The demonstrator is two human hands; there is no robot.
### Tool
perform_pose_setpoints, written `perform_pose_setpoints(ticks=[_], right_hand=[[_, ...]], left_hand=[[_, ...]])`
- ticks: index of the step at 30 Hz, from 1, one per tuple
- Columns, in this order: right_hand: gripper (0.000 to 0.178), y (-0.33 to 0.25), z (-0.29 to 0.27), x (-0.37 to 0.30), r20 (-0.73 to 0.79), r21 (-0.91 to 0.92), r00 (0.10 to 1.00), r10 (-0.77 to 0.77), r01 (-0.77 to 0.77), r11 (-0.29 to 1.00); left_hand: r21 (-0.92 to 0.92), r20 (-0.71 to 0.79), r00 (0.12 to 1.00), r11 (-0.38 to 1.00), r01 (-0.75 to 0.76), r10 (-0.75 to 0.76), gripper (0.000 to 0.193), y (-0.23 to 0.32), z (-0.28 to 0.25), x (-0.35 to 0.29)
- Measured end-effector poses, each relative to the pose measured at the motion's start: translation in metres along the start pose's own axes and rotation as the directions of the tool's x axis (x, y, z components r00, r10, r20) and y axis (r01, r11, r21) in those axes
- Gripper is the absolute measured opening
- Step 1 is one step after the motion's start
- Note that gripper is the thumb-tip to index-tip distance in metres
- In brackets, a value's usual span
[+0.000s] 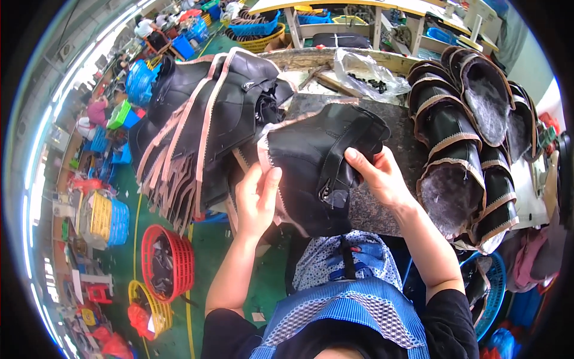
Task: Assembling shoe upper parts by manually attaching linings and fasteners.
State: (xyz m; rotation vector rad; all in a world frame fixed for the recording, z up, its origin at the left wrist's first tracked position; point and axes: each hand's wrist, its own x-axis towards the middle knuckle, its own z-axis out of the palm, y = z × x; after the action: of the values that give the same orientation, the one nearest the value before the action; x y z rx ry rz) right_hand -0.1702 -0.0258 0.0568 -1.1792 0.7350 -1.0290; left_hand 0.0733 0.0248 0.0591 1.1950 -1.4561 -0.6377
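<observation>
A black leather boot upper [299, 161] with a zigzag-cut pinkish edge and a buckled strap is held up between my hands above the bench. My left hand [256, 200] pinches its zigzag edge on the left. My right hand [379, 176] grips the far side by the strap, thumb on top. To the left lies a thick stack of similar black uppers [197, 119], their pale edges fanned out. At the right, several boot uppers with grey fuzzy lining [451, 194] are nested in rows, openings toward me.
The dark worn bench top [376, 209] lies under the boot upper. A clear plastic bag [368, 75] with small black pieces sits at its far side. A red basket [185, 263] and a yellow basket [161, 308] stand on the green floor at left; a blue basket [496, 287] is low at right.
</observation>
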Motion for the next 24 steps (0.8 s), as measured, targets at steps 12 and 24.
perform_pose_setpoints(ticks=[12,24], right_hand=[[0.035,0.052,0.007,-0.036,-0.051,-0.381,0.961,-0.272,0.233,0.895],[0.018,0.082,0.017,-0.024,-0.249,0.398,0.962,0.112,-0.004,0.917]], left_hand=[[0.157,-0.102,0.992,0.986,-0.053,0.069,0.024,-0.015,0.005,-0.046],[-0.68,0.008,0.809,0.59,0.435,-0.588,0.014,-0.035,0.02,-0.075]])
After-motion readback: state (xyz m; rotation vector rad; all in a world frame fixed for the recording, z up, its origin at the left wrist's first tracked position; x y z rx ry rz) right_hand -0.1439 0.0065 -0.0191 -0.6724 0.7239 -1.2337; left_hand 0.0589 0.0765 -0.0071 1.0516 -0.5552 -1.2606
